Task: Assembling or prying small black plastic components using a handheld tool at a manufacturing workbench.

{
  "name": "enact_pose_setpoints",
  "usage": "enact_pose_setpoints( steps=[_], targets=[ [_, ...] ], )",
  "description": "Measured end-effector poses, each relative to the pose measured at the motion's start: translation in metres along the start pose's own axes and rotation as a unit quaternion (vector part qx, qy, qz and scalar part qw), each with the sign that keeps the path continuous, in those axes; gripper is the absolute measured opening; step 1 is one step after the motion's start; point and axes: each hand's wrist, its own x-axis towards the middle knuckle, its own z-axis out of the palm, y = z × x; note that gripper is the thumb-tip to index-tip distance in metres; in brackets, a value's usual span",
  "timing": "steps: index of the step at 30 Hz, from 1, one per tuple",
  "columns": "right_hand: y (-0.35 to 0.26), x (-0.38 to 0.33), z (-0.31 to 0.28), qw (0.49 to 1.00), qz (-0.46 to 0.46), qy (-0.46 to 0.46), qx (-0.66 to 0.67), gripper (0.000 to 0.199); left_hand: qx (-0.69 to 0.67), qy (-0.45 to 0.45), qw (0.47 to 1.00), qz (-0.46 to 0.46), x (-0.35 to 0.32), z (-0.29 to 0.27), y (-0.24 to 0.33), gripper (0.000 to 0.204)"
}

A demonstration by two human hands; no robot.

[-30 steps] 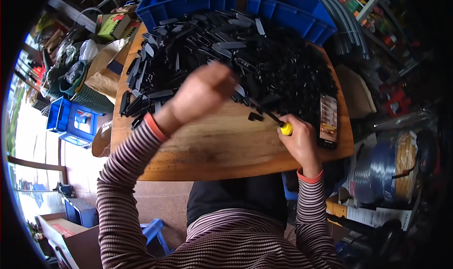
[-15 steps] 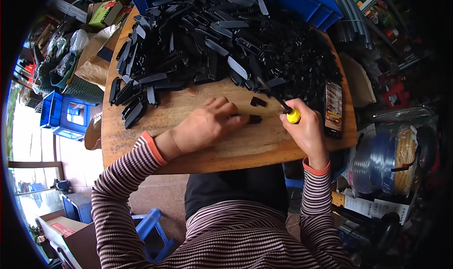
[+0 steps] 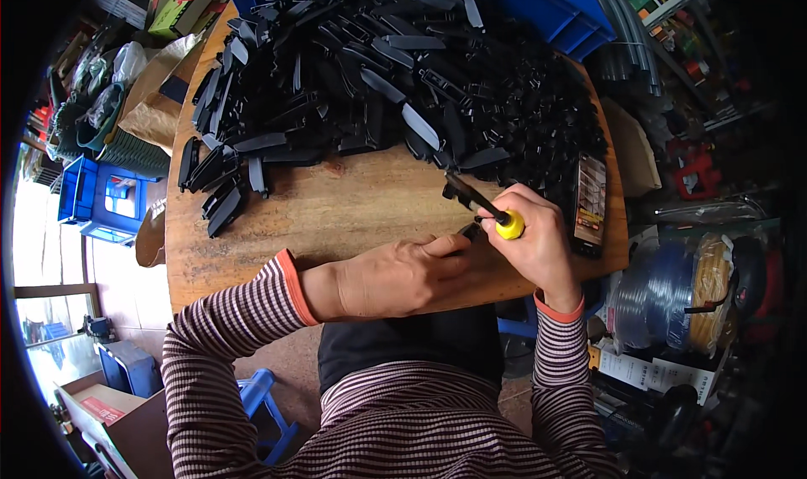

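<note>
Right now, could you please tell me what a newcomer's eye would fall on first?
Most likely the sprawling heap of black plastic parts covering the far side of the wooden table. Next, perhaps, the yellow-handled tool in the right hand, near the table's front right, then the blue crate behind the heap.

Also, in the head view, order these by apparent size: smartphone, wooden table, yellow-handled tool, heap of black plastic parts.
1. Wooden table
2. Heap of black plastic parts
3. Smartphone and yellow-handled tool: unsure; the right hand partly hides the tool.
</note>
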Motion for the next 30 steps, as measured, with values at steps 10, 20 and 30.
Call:
enact_pose_setpoints(
  steps=[10, 20, 30],
  targets=[
    [-0.015, 0.002, 0.001, 0.998, -0.022, -0.003, -0.063, 0.023, 0.083, -0.012, 0.996, -0.028, 0.006, 0.011, 0.012, 0.032],
    [-0.022, 0.011, 0.002, 0.989, -0.044, -0.071, -0.121, 0.02, 0.138, 0.049, 0.989, -0.017, 0.007, 0.022, 0.015, 0.024],
    [-0.015, 0.024, -0.007, 0.975, -0.044, -0.186, -0.118, 0.014, 0.15, 0.033, 0.988, -0.012, 0.006, 0.024, 0.022, 0.029]
  ],
)
